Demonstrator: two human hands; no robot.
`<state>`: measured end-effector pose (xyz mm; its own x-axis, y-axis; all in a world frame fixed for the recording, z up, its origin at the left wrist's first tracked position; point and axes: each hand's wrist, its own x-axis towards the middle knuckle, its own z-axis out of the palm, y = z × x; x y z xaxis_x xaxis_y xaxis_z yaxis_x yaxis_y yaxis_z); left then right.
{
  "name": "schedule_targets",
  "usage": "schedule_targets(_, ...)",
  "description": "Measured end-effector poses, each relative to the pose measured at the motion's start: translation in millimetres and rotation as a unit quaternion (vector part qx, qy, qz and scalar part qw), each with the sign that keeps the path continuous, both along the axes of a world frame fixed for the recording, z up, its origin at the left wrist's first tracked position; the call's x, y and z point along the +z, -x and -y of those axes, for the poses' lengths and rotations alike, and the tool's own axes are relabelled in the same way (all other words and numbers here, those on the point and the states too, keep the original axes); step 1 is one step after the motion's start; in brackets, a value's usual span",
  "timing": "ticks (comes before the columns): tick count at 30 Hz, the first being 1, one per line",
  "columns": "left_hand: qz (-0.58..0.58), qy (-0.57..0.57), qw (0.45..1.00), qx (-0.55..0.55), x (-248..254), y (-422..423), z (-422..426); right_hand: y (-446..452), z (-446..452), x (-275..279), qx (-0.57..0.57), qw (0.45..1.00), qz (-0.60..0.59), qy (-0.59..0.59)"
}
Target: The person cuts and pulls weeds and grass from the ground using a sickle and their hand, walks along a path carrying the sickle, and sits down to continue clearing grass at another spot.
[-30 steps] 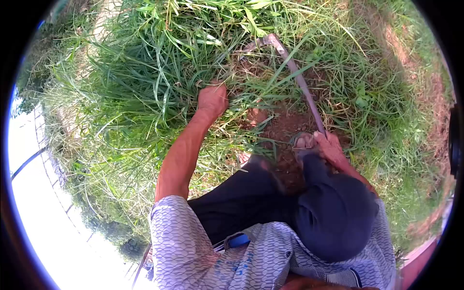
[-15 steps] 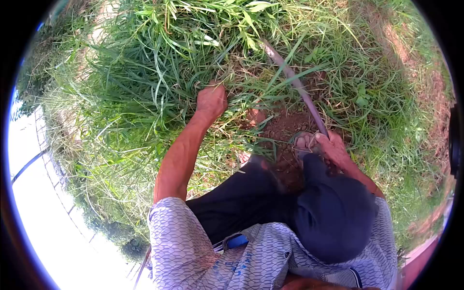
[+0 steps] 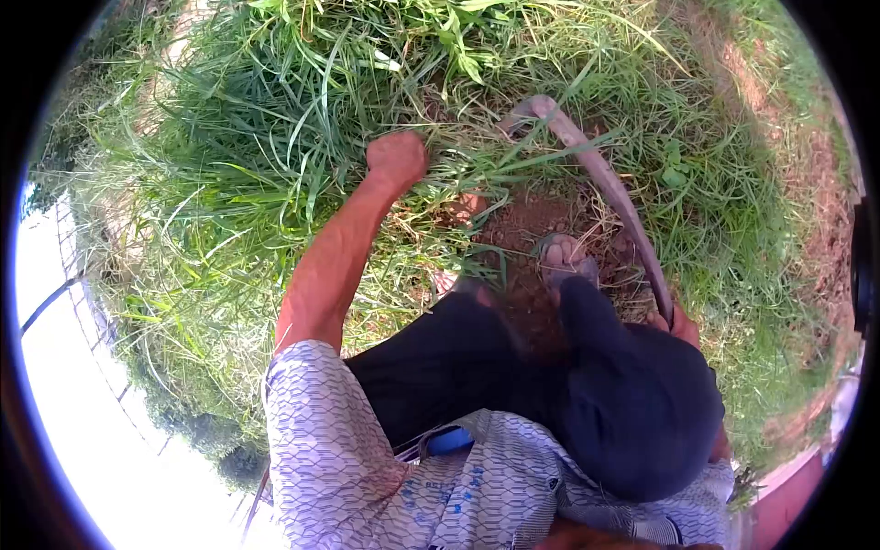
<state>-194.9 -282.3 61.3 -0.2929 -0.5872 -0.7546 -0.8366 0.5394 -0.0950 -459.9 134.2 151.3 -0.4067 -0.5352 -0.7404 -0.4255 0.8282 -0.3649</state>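
My left hand (image 3: 397, 159) is closed in a fist among the tall grass (image 3: 302, 137), with blades gathered at its fingers. At the right, my right hand (image 3: 680, 328) is wrapped around the lower end of a sickle (image 3: 605, 174), partly hidden behind my knee. The sickle's long shaft rises up and left from that hand. Its far end bends toward the left, low in the grass and to the right of my left fist. Grass blades cover part of that bent tip.
Bare reddish soil (image 3: 532, 220) lies between my feet. One bare foot (image 3: 564, 252) shows beside my dark trouser leg (image 3: 632, 403). Thick grass surrounds the soil patch, and a strip of brown earth (image 3: 816, 192) runs along the right. A wire fence (image 3: 78, 275) stands at the far left.
My right hand has moved down and right, drawing the sickle back so its bent end now shows. My left fist has shifted slightly up and left.
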Motion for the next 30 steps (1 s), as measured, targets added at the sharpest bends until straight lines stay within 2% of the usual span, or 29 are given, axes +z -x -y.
schedule_targets(2, -0.007, -0.010, 1.000, -0.002, 3.6, 3.5, 0.0, -11.1, -6.7, 2.8, -0.218, 0.971, 0.094, 0.015)
schedule_targets(3, -0.024, 0.030, 0.999, -0.019, -8.1, -4.6, 2.3, -8.1, 1.9, -20.3, -0.219, 0.971, 0.093, 0.036)
schedule_targets(5, -0.049, 0.057, 0.996, -0.047, -12.9, -20.1, 2.8, -14.2, 25.3, -52.5, -0.296, 0.915, 0.211, 0.173)
schedule_targets(7, -0.059, 0.063, 0.995, -0.055, -9.3, -27.0, -5.0, -8.3, 80.0, -51.0, -0.219, 0.955, 0.187, 0.070)
schedule_targets(9, -0.080, 0.083, 0.992, -0.051, -10.4, -25.6, -6.6, -21.1, 107.6, -64.4, -0.203, 0.954, 0.220, 0.035)
schedule_targets(10, -0.081, 0.082, 0.992, -0.049, -11.6, -25.6, -7.2, -28.1, 102.0, -81.7, -0.201, 0.954, 0.218, 0.032)
schedule_targets(12, -0.108, 0.102, 0.987, -0.059, -12.1, -30.0, -10.4, -46.0, 87.5, -116.2, -0.083, 0.967, 0.233, 0.061)
schedule_targets(13, -0.107, 0.104, 0.987, -0.057, -15.4, -32.8, -9.9, -40.7, 107.0, -86.8, -0.120, 0.958, 0.261, 0.007)
schedule_targets(16, -0.130, 0.117, 0.982, -0.067, -15.3, -34.6, -8.9, -25.9, 116.9, -77.3, -0.086, 0.971, 0.224, -0.008)
schedule_targets(17, -0.108, 0.108, 0.987, -0.059, -15.1, -32.0, -8.9, -23.7, 105.1, -96.2, -0.065, 0.982, 0.127, 0.123)
schedule_targets(18, -0.085, 0.098, 0.990, -0.051, -12.5, -29.6, -9.3, -18.0, 110.2, -90.1, -0.065, 0.982, 0.129, 0.122)
schedule_targets(20, -0.079, 0.093, 0.991, -0.056, -9.9, -28.1, -8.8, 1.6, 126.7, -74.1, -0.308, 0.914, 0.217, 0.148)
schedule_targets(23, -0.084, 0.083, 0.991, -0.058, -13.5, -30.4, -6.9, -0.2, 143.8, -85.8, -0.303, 0.927, 0.171, 0.139)
schedule_targets(24, -0.091, 0.078, 0.991, -0.057, -14.1, -30.7, -8.4, -14.9, 135.6, -89.8, -0.227, 0.947, 0.209, 0.089)
schedule_targets(25, -0.095, 0.080, 0.991, -0.058, -10.7, -26.4, -9.0, -32.0, 106.7, -111.3, -0.058, 0.984, 0.158, 0.054)
schedule_targets(28, -0.049, 0.081, 0.994, -0.049, -2.3, -25.9, -12.6, -39.9, 95.5, -106.8, -0.010, 0.984, 0.153, 0.095)
schedule_targets(29, -0.076, 0.087, 0.992, -0.049, -3.5, -29.2, -13.3, -40.6, 94.9, -104.2, -0.016, 0.983, 0.156, 0.094)
schedule_targets(30, -0.107, 0.095, 0.989, -0.045, -6.8, -30.8, -12.5, -33.6, 109.2, -86.7, -0.039, 0.978, 0.202, 0.045)
